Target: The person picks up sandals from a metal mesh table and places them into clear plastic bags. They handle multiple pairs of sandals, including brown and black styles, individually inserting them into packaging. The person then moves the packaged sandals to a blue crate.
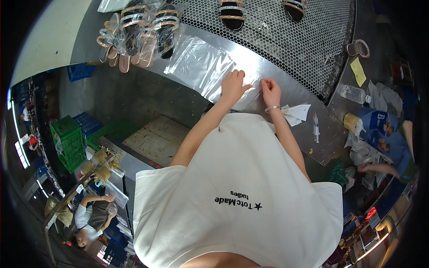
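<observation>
Clear plastic bags (196,60) lie flat along the near metal strip of the bench, running under my hands. My left hand (233,88) rests on the plastic with its fingers bent and its thumb spread away from them. Just to the right, my right hand (271,92) pinches the edge of a thin clear bag (250,97) between thumb and fingertips. A bracelet circles my right wrist. Beyond my hands, a black sandal with glittery straps (232,17) and another such sandal (294,10) sit on the perforated surface.
Bagged sandals (134,33) are heaped at the far left. To the right are white paper slips (296,114), a syringe (316,128), a plastic bottle (355,94), a yellow note (358,71) and a lone sandal (358,48). Co-workers (91,219) are at both sides; green crates (67,143) stand left.
</observation>
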`<state>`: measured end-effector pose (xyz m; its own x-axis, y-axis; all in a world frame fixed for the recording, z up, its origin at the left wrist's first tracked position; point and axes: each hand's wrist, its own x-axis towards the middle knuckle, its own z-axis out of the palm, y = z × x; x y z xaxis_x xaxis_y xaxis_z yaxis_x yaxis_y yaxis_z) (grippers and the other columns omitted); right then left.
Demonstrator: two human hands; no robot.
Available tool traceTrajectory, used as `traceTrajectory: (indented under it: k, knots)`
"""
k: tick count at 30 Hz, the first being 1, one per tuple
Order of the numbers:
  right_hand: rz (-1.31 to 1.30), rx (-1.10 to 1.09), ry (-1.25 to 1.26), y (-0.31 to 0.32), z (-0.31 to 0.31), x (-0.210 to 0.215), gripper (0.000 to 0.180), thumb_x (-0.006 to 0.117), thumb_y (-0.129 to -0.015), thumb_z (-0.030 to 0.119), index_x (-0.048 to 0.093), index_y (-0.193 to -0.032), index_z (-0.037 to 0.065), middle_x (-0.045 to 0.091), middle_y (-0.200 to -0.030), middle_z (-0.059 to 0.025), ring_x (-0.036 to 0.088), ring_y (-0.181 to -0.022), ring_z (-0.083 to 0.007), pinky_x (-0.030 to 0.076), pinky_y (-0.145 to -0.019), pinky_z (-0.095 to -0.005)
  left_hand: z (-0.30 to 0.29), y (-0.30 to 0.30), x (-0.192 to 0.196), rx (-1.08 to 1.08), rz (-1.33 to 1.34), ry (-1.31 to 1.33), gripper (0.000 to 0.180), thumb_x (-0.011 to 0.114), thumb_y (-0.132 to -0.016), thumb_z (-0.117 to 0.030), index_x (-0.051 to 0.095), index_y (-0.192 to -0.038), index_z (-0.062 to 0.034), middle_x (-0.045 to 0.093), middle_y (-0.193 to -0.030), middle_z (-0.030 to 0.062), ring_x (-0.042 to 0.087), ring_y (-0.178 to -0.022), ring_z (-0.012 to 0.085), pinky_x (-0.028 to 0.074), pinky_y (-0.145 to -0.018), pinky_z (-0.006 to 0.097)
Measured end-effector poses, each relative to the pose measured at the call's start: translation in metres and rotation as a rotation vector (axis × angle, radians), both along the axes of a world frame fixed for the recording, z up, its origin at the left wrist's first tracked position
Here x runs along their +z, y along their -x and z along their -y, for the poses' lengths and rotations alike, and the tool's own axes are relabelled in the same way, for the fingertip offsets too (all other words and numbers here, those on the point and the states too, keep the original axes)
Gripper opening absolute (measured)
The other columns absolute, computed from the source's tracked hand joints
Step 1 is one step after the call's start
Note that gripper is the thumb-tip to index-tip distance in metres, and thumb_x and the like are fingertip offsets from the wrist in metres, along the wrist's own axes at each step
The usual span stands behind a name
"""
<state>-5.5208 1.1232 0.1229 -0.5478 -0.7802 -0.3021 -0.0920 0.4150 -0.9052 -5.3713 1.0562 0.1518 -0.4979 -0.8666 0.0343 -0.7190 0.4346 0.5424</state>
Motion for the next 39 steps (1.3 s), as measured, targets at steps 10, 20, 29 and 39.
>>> traceTrajectory:
  k: [10, 20, 29, 39]
  knots:
    - [-0.054, 0.210, 0.069, -0.018, 0.013, 0.025, 0.017, 0.065, -0.075, 0.016, 0.061, -0.084, 0.002, 0.061, -0.069, -0.0057, 0.055, -0.058, -0.0121, 0.046, -0.056, -0.0257, 0.018, -0.018, -0.007, 0.161, -0.338, -0.332, 0.015, 0.063, -0.076, -0.018, 0.066, -0.077, -0.0039, 0.063, -0.069, 0.0088, 0.060, -0.065, 0.0211, 0.046, -0.059, 0.031]
    - [-0.111, 0.328, 0.107, -0.066, 0.061, 0.011, 0.018, 0.072, -0.069, 0.015, 0.063, -0.078, 0.002, 0.061, -0.066, -0.0043, 0.054, -0.056, -0.0100, 0.045, -0.054, -0.0236, 0.055, -0.061, 0.005, 0.241, -0.734, -0.972, 0.016, 0.057, -0.084, -0.010, 0.058, -0.090, 0.0052, 0.063, -0.084, 0.0141, 0.063, -0.071, 0.0165, 0.054, -0.064, 0.026]
    - [-0.403, 0.101, -0.164, -0.076, 0.045, 0.030, 0.014, 0.063, -0.070, 0.016, 0.064, -0.077, 0.004, 0.063, -0.068, -0.0094, 0.061, -0.064, -0.0229, 0.048, -0.061, -0.0320, 0.116, -0.110, -0.007, 0.337, -1.619, -1.723, 0.019, 0.045, -0.088, -0.015, 0.046, -0.072, -0.0065, 0.048, -0.067, 0.0051, 0.051, -0.064, 0.0171, 0.045, -0.063, 0.029]
    - [-0.699, -0.165, -0.187, -0.082, 0.033, 0.047, 0.029, 0.069, -0.064, 0.015, 0.063, -0.091, 0.004, 0.064, -0.077, -0.0098, 0.061, -0.068, -0.0246, 0.048, -0.066, -0.0324, 0.167, -0.149, 0.068, 0.238, -1.000, -1.414, 0.019, 0.051, -0.088, -0.017, 0.046, -0.071, -0.0107, 0.038, -0.059, -0.0039, 0.035, -0.051, 0.0055, 0.031, -0.048, 0.022]
